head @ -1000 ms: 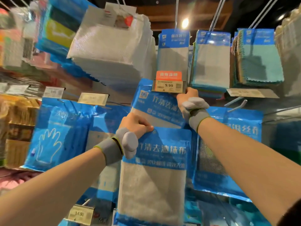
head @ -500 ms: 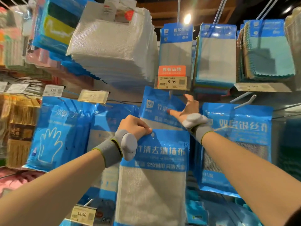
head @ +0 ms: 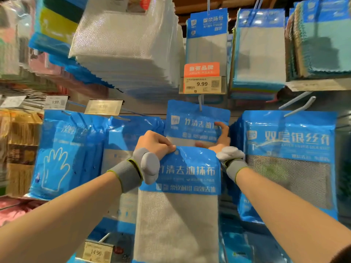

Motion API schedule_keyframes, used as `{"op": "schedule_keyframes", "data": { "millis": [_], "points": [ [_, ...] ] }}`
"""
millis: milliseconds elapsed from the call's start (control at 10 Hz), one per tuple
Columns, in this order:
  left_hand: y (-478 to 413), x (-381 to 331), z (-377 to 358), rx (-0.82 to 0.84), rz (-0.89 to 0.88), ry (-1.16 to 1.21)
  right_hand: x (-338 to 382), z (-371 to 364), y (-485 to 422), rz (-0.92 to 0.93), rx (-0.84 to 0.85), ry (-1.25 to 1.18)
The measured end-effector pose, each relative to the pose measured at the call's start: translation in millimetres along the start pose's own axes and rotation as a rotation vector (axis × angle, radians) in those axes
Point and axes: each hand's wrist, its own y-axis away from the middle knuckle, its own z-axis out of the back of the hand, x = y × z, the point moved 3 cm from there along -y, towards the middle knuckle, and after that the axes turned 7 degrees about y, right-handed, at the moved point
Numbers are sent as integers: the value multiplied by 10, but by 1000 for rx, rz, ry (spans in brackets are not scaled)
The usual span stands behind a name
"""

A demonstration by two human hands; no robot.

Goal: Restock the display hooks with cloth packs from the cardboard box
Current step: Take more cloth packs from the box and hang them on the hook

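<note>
**Lining the hole up with the hook**

The person is holding a new cloth pack (head: pixel 182 205) just below the hook (head: pixel 200 103), which is already carrying a hung pack (head: pixel 193 126) of the same kind. For a clean hang, the punched hole (head: pixel 176 152) probably needs lifting to the hook's tip and sliding on flat. The left hand (head: pixel 153 144) is pinching the new pack's top edge beside the hole, fingers curled tight. The right hand (head: pixel 220 137) is resting spread, fingers straight, on the hung pack, gripping nothing.

Both raised: left hand (head: pixel 154 143) clenched, right hand (head: pixel 219 138) splayed.
</note>
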Motion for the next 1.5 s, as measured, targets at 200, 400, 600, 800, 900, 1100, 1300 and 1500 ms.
{"op": "schedule_keyframes", "data": {
  "millis": [200,400,600,800,900,1100,1300,1500],
  "points": [
    [-70,41,-37,-3,-18,-37,-248,84,-213,-200,31,360],
    [-83,63,-90,-91,-6,-48,-201,133,-225,-72,363,431],
    [-85,-56,-115,-148,27,-33,447,286,37,-84,366,-39],
    [-95,-240,-137,-153,7,17,649,364,157,22,386,171],
    [-178,-250,-77,-181,-20,-28,706,423,31,35,263,150],
    [-185,-173,-48,-154,-8,304,1042,712,-144,58,7,42],
    [-191,-197,9,-196,-58,357,1187,795,-130,121,-124,85],
    [-202,-215,-3,-179,-34,327,1199,795,-306,64,-97,126]
  ]
}}
